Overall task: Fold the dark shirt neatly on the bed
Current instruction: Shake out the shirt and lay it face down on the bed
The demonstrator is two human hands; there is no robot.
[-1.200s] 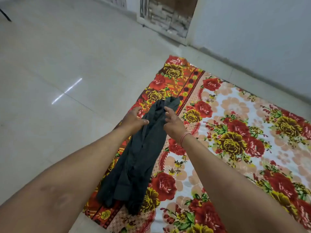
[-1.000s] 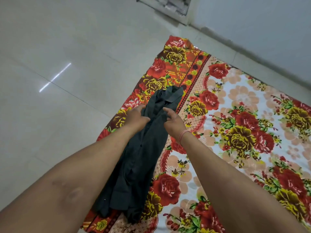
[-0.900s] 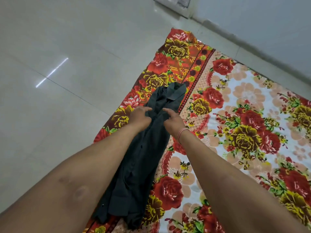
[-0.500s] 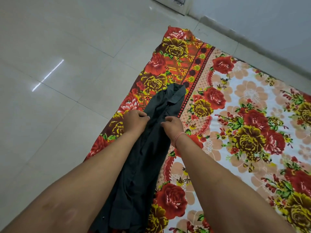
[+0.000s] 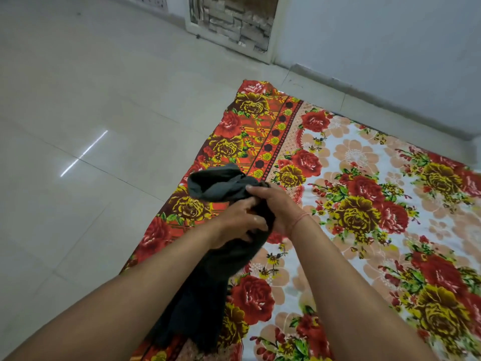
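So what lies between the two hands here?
In the head view, the bunched dark shirt fills the gap between the left hand and right hand; both grip it.

A glossy pale tiled floor [image 5: 91, 105] meets a plain light wall [image 5: 377, 48], with a rough stone-faced opening [image 5: 234, 19] behind.

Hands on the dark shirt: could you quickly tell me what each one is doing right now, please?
Left hand: closed on the dark shirt.
Right hand: closed on the same shirt, close beside the left.
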